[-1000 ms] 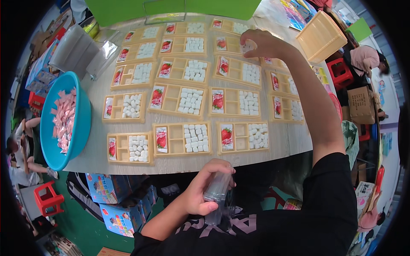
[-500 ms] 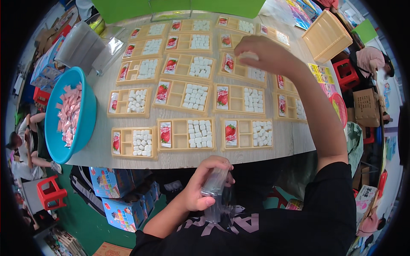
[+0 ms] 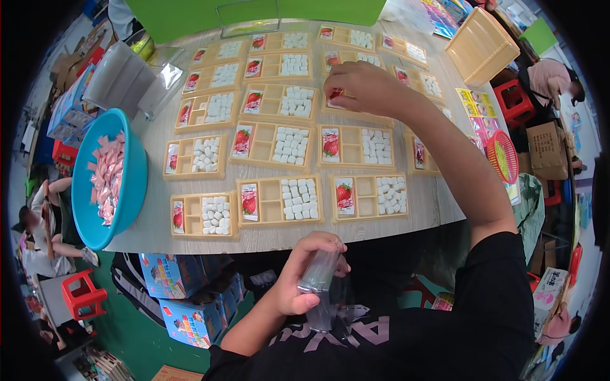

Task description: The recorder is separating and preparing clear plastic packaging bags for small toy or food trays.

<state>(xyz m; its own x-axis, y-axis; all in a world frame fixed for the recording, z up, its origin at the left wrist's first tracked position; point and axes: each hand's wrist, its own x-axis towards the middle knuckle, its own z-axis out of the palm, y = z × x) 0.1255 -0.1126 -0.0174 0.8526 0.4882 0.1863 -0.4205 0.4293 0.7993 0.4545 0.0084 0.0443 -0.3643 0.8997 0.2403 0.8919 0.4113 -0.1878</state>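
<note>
My left hand [image 3: 305, 276] is closed around a stack of clear plastic pieces [image 3: 319, 279], held in front of my chest below the table edge. Farther off, my right hand [image 3: 363, 90] reaches over a beige tray in the right-middle of the table. Its fingers are curled down by the tray's strawberry packet [image 3: 335, 95]; whatever lies between the fingertips is hidden. Several beige compartment trays [image 3: 270, 136] stand in rows, each with a strawberry-printed packet [image 3: 242, 139] at the left and white marshmallow-like pieces [image 3: 292, 145] at the right. Smaller compartments lie between these.
A blue basin [image 3: 79, 190] of pink packets [image 3: 107, 178] is at the table's left edge. Clear plastic trays [image 3: 121, 76] stand behind it. On the right are a stack of beige trays [image 3: 481, 47] and a red basket [image 3: 502, 159]. Blue cartons [image 3: 166, 276] sit below the table.
My right hand has moved left and slightly down over the tray, covering its packet more. My left hand keeps its hold on the plastic stack. The whole view has shifted a little.
</note>
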